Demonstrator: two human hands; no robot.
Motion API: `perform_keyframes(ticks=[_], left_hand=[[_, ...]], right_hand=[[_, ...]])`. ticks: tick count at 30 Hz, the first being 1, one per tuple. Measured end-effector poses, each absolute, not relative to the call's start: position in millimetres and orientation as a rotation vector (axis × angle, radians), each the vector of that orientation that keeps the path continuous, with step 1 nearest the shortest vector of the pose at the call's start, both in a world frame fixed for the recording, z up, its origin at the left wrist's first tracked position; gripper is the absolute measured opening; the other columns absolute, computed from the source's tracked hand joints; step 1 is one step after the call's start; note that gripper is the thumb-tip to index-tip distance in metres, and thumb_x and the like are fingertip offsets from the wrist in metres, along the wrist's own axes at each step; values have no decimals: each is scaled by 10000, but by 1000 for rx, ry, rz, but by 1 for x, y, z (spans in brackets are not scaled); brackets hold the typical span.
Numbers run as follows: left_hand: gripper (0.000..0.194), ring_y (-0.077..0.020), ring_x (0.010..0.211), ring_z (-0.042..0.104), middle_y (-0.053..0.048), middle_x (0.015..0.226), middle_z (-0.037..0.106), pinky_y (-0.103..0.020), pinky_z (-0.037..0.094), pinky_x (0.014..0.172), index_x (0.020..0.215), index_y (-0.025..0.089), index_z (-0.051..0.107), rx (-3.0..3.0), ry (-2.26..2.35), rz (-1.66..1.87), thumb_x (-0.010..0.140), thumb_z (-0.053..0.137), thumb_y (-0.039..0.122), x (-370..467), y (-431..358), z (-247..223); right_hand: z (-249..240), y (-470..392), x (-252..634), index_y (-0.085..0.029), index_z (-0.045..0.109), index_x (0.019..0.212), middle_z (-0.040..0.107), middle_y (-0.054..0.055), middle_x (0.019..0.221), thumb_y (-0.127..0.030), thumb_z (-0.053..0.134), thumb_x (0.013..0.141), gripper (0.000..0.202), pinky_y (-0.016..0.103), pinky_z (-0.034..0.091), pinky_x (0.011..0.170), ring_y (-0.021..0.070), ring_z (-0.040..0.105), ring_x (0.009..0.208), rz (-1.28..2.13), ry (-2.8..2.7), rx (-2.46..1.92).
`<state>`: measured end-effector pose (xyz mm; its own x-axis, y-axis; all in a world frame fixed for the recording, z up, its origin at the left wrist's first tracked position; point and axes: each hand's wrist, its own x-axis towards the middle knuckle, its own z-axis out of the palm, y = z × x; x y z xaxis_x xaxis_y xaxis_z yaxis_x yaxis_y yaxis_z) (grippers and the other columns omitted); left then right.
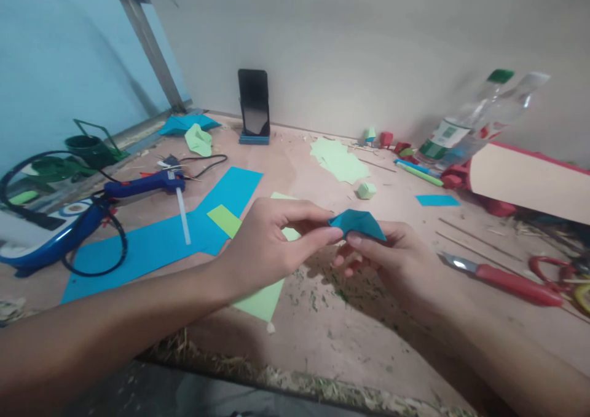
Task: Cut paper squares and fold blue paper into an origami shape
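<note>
A small folded piece of blue paper (360, 223) is held above the table between both hands. My left hand (281, 235) pinches its left end between thumb and fingers. On its right end, my right hand (396, 254) grips with the thumb in front and the fingers partly hidden behind. Below my left hand lie light green paper (262, 303) and a small yellow-green strip (224, 221), the strip resting on large blue paper (138, 257). A little folded green paper piece (367, 190) sits just beyond the hands.
At left are a blue hot glue gun (138, 185) and its cable. A phone (255, 103) stands at the back. Green cut paper (338, 158) lies near the wall. To the right are a red utility knife (511, 281), thin sticks (479, 238) and plastic bottles (449, 137).
</note>
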<state>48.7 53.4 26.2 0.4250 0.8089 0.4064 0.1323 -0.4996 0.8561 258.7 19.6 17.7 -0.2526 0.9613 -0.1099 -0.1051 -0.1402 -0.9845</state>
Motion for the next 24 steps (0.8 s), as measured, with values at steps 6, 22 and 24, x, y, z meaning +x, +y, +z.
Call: perform_keyframes(ticks=[6, 22, 24], left_hand=[[105, -97, 719, 688, 3, 818, 789, -178, 556, 687, 876, 173, 808, 1914, 749, 1105, 943, 738, 213, 47, 52, 26], [106, -91, 792, 673, 16, 880, 729, -192, 553, 706, 866, 190, 717, 1956, 718, 1261, 882, 761, 95, 47, 65, 21], [111, -94, 793, 665, 14, 875, 728, -194, 540, 691, 852, 190, 717, 1992, 715, 1248, 883, 754, 89, 46, 66, 22]], right_hand=[[16, 19, 259, -226, 848, 824, 780, 37, 770, -369, 812, 904, 168, 246, 590, 644, 152, 724, 711, 1514, -1254, -1087], [29, 22, 258, -266, 862, 792, 745, 2, 670, -293, 796, 869, 106, 195, 545, 589, 111, 665, 607, 1240, -1345, -1268], [31, 21, 258, -257, 856, 774, 739, 3, 645, -288, 789, 863, 116, 201, 539, 585, 114, 654, 592, 1216, -1362, -1290]])
